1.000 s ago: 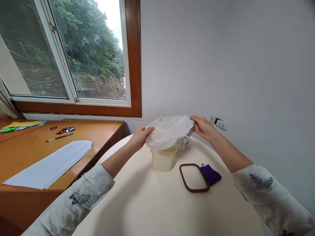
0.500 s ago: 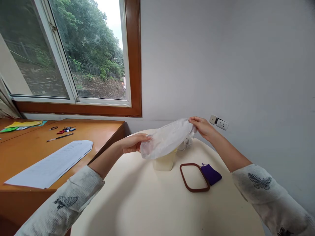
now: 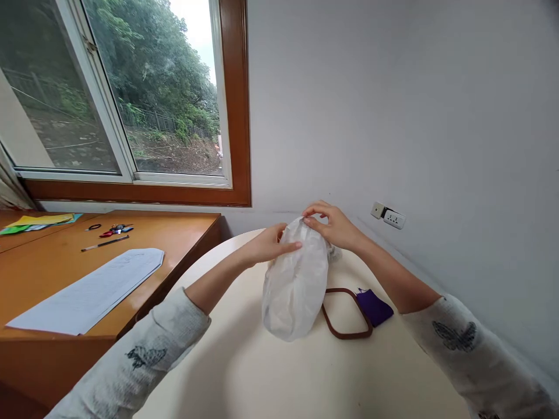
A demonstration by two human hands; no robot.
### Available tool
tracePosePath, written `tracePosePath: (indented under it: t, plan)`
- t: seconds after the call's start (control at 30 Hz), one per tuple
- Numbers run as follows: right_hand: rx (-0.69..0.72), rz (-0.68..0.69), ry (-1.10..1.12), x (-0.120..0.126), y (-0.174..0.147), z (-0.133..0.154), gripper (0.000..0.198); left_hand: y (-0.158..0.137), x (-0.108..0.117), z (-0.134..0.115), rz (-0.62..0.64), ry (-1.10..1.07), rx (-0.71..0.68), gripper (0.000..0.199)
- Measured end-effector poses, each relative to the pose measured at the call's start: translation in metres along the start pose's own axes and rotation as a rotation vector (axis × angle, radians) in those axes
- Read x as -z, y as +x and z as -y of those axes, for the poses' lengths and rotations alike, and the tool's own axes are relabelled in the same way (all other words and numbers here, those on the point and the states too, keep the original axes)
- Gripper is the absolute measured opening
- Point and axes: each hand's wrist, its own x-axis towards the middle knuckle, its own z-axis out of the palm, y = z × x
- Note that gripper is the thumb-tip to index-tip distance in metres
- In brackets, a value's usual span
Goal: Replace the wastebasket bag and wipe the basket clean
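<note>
A thin white plastic bag (image 3: 297, 297) hangs down between my hands above the round cream table (image 3: 262, 378). My left hand (image 3: 268, 245) grips its upper left side, the thumb lying across the front. At the top edge, my right hand (image 3: 329, 224) pinches the bag between thumb and fingers. The bag hides the pale tub behind it. Just right of its lower part lies a brown rounded frame (image 3: 349, 336), with a small purple drawstring pouch (image 3: 374, 308) touching its right side.
A crumpled clear item (image 3: 334, 254) sits behind the bag. On the wooden desk (image 3: 192, 233) at left are paper sheets (image 3: 91, 291), a pen (image 3: 105, 243), keys (image 3: 117, 230) and coloured papers (image 3: 39, 220). A wall socket (image 3: 393, 219) is at right.
My right hand has moved left toward my left hand, which has shifted right and slightly up. The bag, stretched sideways before, now hangs downward and covers the pale tub.
</note>
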Motion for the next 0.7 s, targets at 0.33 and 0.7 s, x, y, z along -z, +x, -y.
tracePosePath:
  t: [0.33,0.7]
  plan:
    - [-0.187,-0.197,0.083,-0.029,-0.049,0.014,0.107,0.005,0.001,0.003,-0.425,-0.469,0.109,0.025]
    - [-0.601,-0.173,0.862,-0.020,-0.050,-0.062,0.018,-0.015,0.041,0.019,-0.561,-0.685,0.145,0.002]
